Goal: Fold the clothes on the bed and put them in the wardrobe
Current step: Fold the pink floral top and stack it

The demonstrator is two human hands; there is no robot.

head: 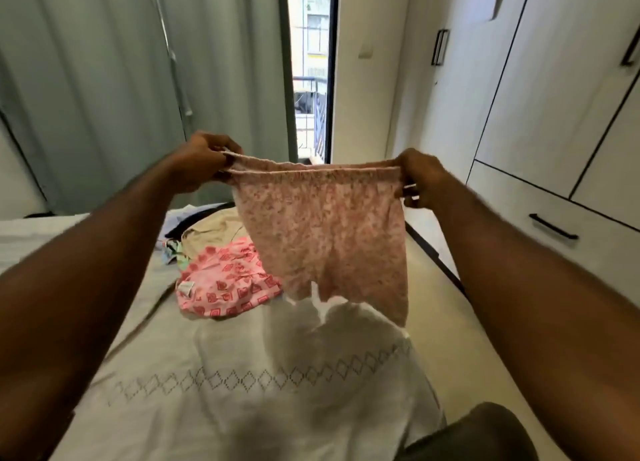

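Pink speckled shorts [325, 239] hang in the air above the bed [242, 408], stretched wide by the elastic waistband. My left hand [202, 164] pinches the waistband's left end and my right hand [420, 176] pinches its right end. Beneath the shorts lies a pink garment with red square prints [221, 287], crumpled on the bed. Behind it sits a heap of other clothes [204, 234], beige and dark pieces among them. The wardrobe [561, 107] fills the right wall, its pale doors closed.
The bedcover is whitish with a stitched diamond band [259, 379]. Grey-green curtains [104, 80] hang behind the bed on the left. A narrow glass door [311, 73] stands straight ahead. A wardrobe drawer with a black handle [553, 226] sits low on the right.
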